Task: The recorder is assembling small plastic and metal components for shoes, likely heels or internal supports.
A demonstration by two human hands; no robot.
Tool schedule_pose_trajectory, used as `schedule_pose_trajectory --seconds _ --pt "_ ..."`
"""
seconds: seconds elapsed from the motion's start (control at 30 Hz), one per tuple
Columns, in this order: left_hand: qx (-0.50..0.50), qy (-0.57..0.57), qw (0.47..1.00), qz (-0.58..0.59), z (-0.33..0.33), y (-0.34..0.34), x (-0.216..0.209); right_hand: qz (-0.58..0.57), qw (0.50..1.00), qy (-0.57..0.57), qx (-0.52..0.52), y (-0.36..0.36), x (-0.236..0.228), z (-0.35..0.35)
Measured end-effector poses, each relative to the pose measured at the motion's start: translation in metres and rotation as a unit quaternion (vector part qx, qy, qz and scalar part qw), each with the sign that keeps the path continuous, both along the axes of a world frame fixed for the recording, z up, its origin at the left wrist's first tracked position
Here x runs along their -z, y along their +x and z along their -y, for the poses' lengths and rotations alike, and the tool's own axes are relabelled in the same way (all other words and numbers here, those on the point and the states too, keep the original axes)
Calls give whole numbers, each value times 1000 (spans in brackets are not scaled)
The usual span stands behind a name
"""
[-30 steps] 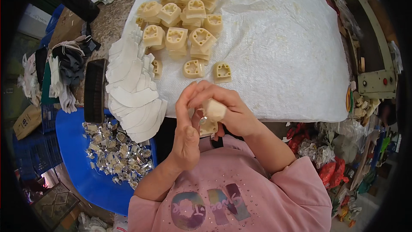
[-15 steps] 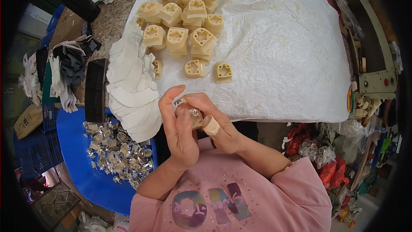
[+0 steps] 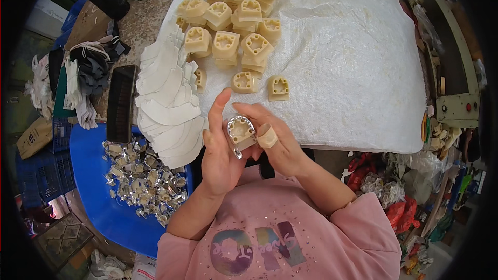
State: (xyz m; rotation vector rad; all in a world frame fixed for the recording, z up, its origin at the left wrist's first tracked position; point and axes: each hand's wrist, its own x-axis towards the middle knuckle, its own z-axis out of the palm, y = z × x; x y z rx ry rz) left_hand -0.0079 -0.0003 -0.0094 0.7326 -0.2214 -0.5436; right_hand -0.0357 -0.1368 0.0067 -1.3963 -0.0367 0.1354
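Observation:
Between my hands is a beige shoe heel [image 3: 240, 130] with a shiny silver trim around its curved edge. Its hollow face, with small round holes, is turned up, and a silver end of the trim sticks out at the lower left. My left hand [image 3: 217, 158] grips the heel from the left, index finger raised. From the right, my right hand [image 3: 282, 145] holds it too, with a band of cream tape [image 3: 267, 136] wrapped round the thumb. Just beyond my fingertips, two loose beige heels [image 3: 279, 88] rest on a white woven sheet [image 3: 342, 72].
Many more heels [image 3: 226, 44] stand stacked on the sheet. Left of them lie overlapping white curved pieces [image 3: 168, 98] and a dark tray [image 3: 122, 103]. A blue basin [image 3: 93, 192] holds silver trims [image 3: 150, 181]. A machine frame [image 3: 456, 106] stands at right.
The heel has been turned so its hollow face and silver rim show upward. My left fingers have come off its top. The whole view has shifted slightly.

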Motion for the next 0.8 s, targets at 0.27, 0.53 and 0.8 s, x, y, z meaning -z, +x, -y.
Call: schedule_pose_trajectory --seconds 0.27,0.53,0.8 --pt "-147 382 790 457 -9 6 9 155 929 -335 29 15 -20 14" --pt "-84 358 901 231 -8 2 -12 162 967 -189 58 12 -3 17" --pt "-101 433 804 394 -13 8 -31 -25 991 97 -84 23 4 33"
